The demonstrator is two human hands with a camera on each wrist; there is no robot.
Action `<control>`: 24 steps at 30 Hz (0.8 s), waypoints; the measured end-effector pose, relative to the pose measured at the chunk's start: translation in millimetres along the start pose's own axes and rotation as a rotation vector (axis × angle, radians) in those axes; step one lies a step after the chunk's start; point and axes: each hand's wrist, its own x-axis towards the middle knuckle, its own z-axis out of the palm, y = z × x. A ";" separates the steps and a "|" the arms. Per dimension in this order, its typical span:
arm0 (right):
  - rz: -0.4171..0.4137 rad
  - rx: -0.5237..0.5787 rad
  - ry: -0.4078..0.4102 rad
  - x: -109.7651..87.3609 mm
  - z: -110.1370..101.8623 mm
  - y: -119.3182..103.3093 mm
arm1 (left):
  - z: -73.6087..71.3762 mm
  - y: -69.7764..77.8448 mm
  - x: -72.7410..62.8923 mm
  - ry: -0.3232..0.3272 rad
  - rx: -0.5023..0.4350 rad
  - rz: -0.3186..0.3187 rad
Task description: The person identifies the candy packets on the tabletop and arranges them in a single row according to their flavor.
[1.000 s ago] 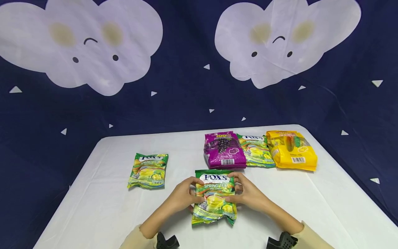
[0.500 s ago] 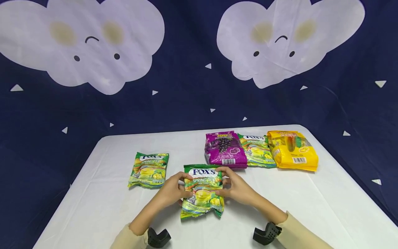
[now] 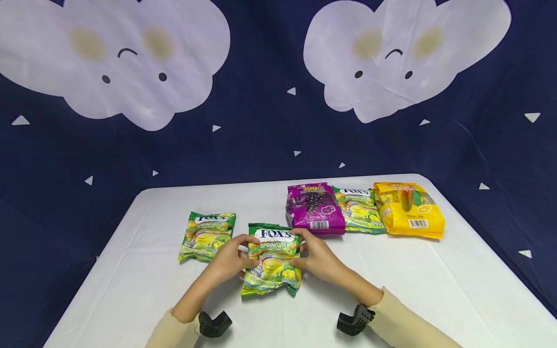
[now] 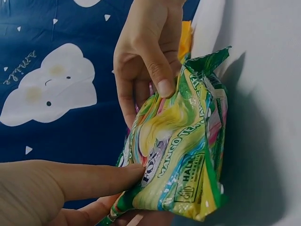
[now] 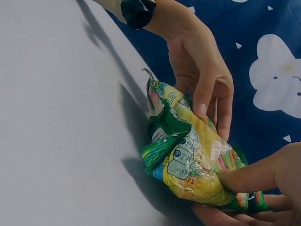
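Looks bright and even in the head view, with faint shadows on the bench (image 3: 391, 280). Looks dimmer and greyer in both wrist views, with broad, soft-edged shadows beside the bag (image 5: 200, 155) and glints across it. Goes soft in fine detail.

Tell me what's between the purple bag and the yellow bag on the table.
The head view shows a green Fox's Spring Tea bag between the purple bag and the yellow bag, labelled like the held bag.

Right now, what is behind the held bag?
The left hand and right hand curl some fingers behind it; the table and purple bag show beyond. The held bag covers the rest.
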 end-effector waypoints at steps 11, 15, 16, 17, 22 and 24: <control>0.000 -0.016 0.006 23.5 9.7 -10.7 | -17.5 -8.3 5.1 0.106 0.044 -0.010; 0.011 -0.009 0.011 32.0 11.1 -10.7 | -19.4 -11.5 8.1 0.124 0.042 -0.027; 0.013 -0.011 0.013 33.7 11.6 -9.9 | -19.5 -12.1 8.3 0.124 0.040 -0.028; 0.015 -0.016 0.013 35.2 12.1 -9.0 | -19.6 -12.7 8.6 0.124 0.041 -0.029; 0.036 -0.017 0.012 39.9 14.9 -5.0 | -19.9 -15.0 9.5 0.130 0.038 -0.027; 0.045 -0.014 0.013 41.5 15.8 -4.7 | -20.3 -16.3 10.5 0.138 0.046 -0.024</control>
